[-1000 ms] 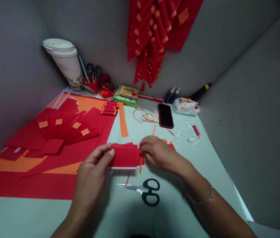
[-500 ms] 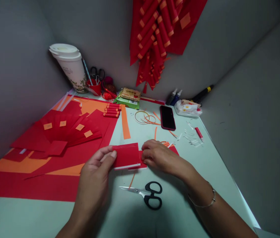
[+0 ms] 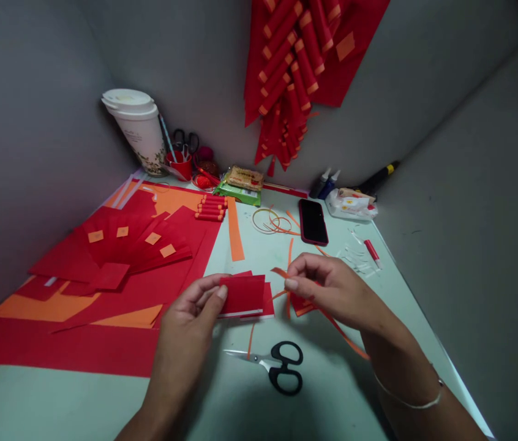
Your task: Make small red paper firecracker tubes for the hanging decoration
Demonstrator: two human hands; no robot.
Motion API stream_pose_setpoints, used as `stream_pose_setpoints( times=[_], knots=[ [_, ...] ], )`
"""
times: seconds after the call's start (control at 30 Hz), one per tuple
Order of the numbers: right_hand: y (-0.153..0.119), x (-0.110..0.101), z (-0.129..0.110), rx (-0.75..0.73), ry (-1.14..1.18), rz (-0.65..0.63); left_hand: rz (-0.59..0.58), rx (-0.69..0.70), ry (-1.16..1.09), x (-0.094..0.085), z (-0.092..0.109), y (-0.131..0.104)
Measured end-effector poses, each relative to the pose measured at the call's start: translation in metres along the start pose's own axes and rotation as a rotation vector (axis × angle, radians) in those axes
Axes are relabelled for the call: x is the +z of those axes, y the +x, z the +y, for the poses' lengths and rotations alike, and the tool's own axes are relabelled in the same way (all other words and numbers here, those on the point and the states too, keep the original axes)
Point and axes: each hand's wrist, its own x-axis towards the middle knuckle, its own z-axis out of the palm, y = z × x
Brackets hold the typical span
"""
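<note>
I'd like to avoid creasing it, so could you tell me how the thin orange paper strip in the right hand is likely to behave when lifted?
Probably floppy: the orange strip trails from the right hand in a loose curve. Likely very light and easily torn, being so narrow.

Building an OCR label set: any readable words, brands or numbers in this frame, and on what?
No text can be read here.
Paper cup: printed pattern near the base, blurred.
Green packet: white label, too small to read.
White packet: red and yellow marks, illegible.
Phone: screen dark.
Orange tags on the red paper fan: blank.
</note>
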Motion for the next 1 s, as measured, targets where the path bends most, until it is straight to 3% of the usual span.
stream_pose_setpoints(
  times=[0.1,0.23,0.4,0.67,1.0],
  knots=[
    [-0.006,0.016,-0.008,-0.015,-0.051,-0.031,-0.001,0.033,0.046,0.003,0.002,-0.003],
    [-0.006,0.028,-0.010,-0.101,-0.184,0.049,0.035,0.081,0.123,0.008,0.007,-0.007],
    [-0.006,0.030,-0.007,-0.095,-0.190,0.001,0.033,0.141,0.169,0.013,0.009,-0.010],
    [-0.001,0.032,-0.001,-0.075,-0.207,-0.039,-0.011,0.095,0.152,0.013,0.005,-0.008],
    [0.000,0.033,0.001,-0.064,-0.160,-0.008,-0.022,0.095,0.195,0.012,0.005,-0.009]
  ],
)
